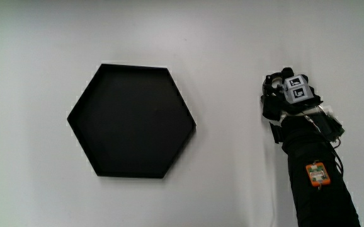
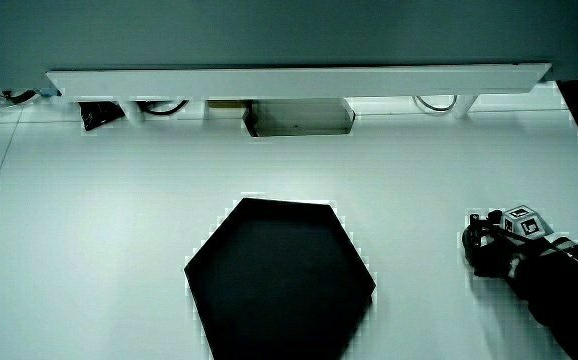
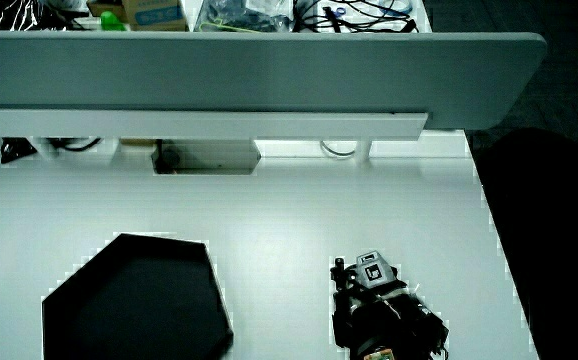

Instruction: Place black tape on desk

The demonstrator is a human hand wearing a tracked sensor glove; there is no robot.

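Note:
The hand (image 1: 290, 99) in its black glove rests low on the white desk (image 1: 232, 50), beside the black hexagonal tray (image 1: 131, 121) and apart from it. Its fingers curl around a small black tape roll (image 1: 271, 82), whose ring shape pokes out at the fingertips and sits at or just above the desk surface. The patterned cube (image 1: 297, 89) faces up on the back of the hand. In both side views the hand (image 2: 517, 252) (image 3: 374, 298) lies beside the tray (image 2: 279, 280) (image 3: 134, 300), with the tape roll (image 2: 477, 243) dark against the glove and partly hidden.
The forearm (image 1: 320, 183) runs from the hand toward the person and carries an orange tag (image 1: 317, 174). A low partition (image 2: 299, 80) (image 3: 199, 60) with cables and boxes stands at the desk's end farthest from the person.

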